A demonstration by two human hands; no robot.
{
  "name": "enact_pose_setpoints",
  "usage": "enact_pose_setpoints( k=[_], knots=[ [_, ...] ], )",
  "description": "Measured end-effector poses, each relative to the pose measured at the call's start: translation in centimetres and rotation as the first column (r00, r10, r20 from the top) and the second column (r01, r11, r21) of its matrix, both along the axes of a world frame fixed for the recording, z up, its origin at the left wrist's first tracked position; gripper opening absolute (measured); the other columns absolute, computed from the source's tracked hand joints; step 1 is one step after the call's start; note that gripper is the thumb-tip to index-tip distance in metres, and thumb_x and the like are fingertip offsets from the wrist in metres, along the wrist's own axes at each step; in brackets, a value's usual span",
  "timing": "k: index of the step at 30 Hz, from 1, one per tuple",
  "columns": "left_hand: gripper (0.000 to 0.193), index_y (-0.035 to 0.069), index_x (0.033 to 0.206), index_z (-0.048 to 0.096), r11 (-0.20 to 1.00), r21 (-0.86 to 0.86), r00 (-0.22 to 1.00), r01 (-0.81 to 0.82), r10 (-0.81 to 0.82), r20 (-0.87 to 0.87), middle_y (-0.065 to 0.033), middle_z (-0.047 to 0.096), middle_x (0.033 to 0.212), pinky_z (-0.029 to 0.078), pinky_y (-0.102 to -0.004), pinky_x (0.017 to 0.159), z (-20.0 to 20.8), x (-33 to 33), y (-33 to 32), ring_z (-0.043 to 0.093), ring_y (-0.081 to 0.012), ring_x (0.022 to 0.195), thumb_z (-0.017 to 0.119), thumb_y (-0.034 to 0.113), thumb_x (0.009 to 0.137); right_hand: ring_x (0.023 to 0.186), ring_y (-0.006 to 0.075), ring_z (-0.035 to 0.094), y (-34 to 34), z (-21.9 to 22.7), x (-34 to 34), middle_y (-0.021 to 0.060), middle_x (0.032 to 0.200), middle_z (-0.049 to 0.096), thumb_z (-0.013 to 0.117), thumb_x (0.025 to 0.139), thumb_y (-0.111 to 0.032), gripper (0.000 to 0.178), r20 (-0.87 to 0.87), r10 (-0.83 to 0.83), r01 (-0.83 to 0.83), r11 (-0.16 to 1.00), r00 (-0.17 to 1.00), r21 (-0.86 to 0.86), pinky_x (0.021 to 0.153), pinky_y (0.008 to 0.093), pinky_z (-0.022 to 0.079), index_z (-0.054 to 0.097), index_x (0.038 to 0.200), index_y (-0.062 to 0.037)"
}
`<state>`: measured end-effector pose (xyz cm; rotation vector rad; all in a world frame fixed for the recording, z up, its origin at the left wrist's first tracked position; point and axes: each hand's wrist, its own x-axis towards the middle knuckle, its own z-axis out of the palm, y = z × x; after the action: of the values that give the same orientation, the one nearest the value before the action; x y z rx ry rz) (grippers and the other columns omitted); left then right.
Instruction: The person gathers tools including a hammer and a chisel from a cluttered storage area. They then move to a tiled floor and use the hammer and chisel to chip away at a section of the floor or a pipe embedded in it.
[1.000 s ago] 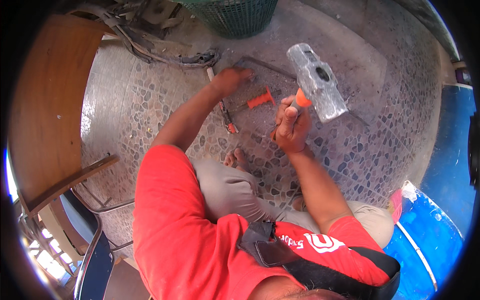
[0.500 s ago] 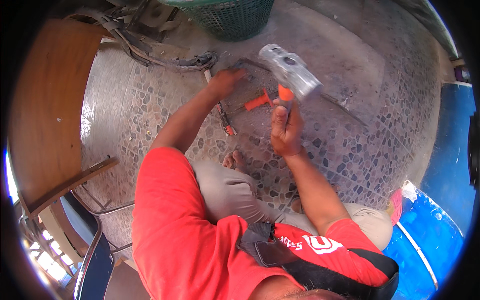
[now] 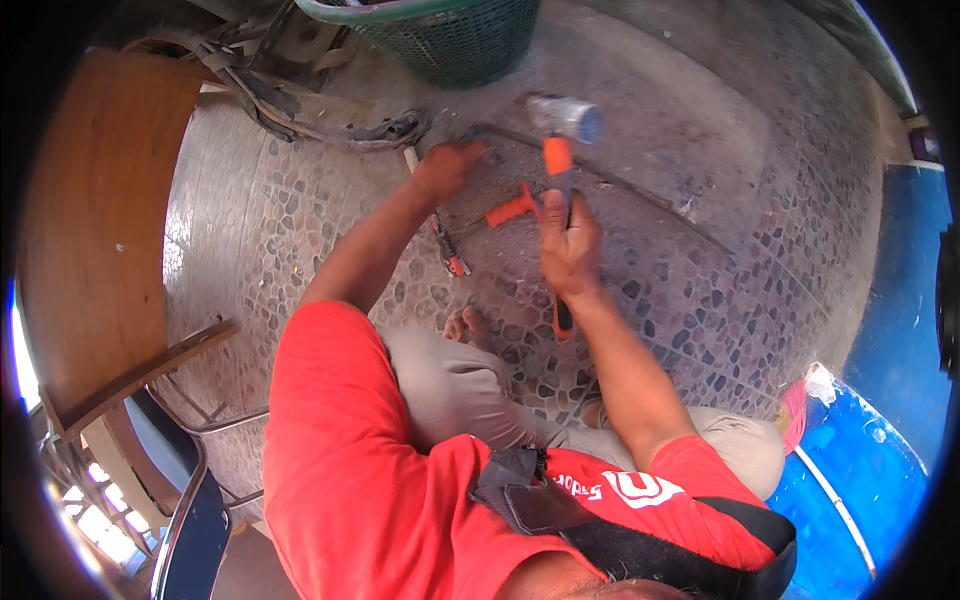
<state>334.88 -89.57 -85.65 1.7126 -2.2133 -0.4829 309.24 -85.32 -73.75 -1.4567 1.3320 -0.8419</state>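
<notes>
My right hand (image 3: 571,245) grips a short-handled sledgehammer (image 3: 558,157) with a grey metal head and an orange-and-dark handle. Motion smears its head, which is over the work spot in front of me. To the left, my left hand (image 3: 452,170) is low by the floor with its fingers closed. What they hold, if anything, I cannot make out. Close by is a dark metal bar (image 3: 655,195), running away to the right. A chisel with an orange hand guard (image 3: 512,207) lies between my hands. Nearer my left forearm lies a slim tool with a red end (image 3: 448,247).
A green plastic basket (image 3: 450,45) stands at the far side, with a bundle of dark cables or hoses (image 3: 270,110) left of it. A wooden panel (image 3: 110,220) and a metal-framed chair (image 3: 190,480) are on the left. A blue surface (image 3: 850,490) is at right.
The sledgehammer has swung down and away from me, its head dropping toward the floor. My left hand has stayed almost in place.
</notes>
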Motion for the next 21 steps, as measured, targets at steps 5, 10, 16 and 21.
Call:
enact_pose_setpoints(
  k=[5, 10, 16, 21],
  knots=[
    [0.019, 0.010, 0.112, 0.057, 1.000, 0.016, 0.999, -0.020, 0.019, 0.030, -0.0195, 0.068, 0.100, 0.051, -0.0510, 0.079, 0.0, -0.3, -0.2, 0.065, -0.0429, 0.090, 0.052, 0.020, 0.097, 0.078, 0.0364, 0.067, 0.2, -0.4, -0.1, 0.0227, 0.080, 0.065, 0.046, 0.104, -0.046, 0.048, 0.234, -0.048, 0.098, 0.974, 0.971, -0.205, 0.071, 0.0434, 0.052, 0.059, 0.108, 0.0008],
    [0.020, 0.011, 0.113, 0.056, 1.000, 0.003, 1.000, -0.020, 0.020, -0.008, -0.0205, 0.068, 0.100, 0.052, -0.0504, 0.079, 0.0, -0.3, -0.2, 0.065, -0.0429, 0.091, 0.052, 0.020, 0.096, 0.079, 0.0484, 0.064, 0.5, -3.1, 0.0, 0.0255, 0.082, 0.066, 0.046, 0.104, -0.045, 0.045, -0.137, 0.085, -0.092, 0.994, 0.987, -0.051, 0.069, 0.0469, 0.052, 0.060, 0.108, -0.0023],
    [0.024, 0.013, 0.117, 0.055, 0.998, 0.018, 0.998, -0.057, 0.058, -0.034, -0.0208, 0.067, 0.098, 0.052, -0.0507, 0.079, -0.3, -0.1, 0.1, 0.065, -0.0429, 0.092, 0.053, 0.021, 0.095, 0.075, 0.0471, 0.064, -1.5, 0.5, 0.3, 0.0235, 0.081, 0.065, 0.047, 0.103, -0.049, 0.046, -0.023, 0.090, -0.089, 0.996, 0.996, 0.030, 0.066, 0.0458, 0.051, 0.060, 0.104, -0.0040],
    [0.024, 0.013, 0.117, 0.055, 0.996, 0.056, 0.997, -0.071, 0.070, 0.021, -0.0209, 0.067, 0.100, 0.052, -0.0514, 0.079, -0.9, 0.0, -0.1, 0.065, -0.0435, 0.092, 0.054, 0.022, 0.095, 0.071, 0.0404, 0.064, -0.9, 0.8, 0.2, 0.0206, 0.078, 0.064, 0.048, 0.103, -0.048, 0.047, 0.203, -0.008, 0.045, 0.983, 0.979, -0.177, 0.065, 0.0424, 0.051, 0.059, 0.102, -0.0020]
  ],
)
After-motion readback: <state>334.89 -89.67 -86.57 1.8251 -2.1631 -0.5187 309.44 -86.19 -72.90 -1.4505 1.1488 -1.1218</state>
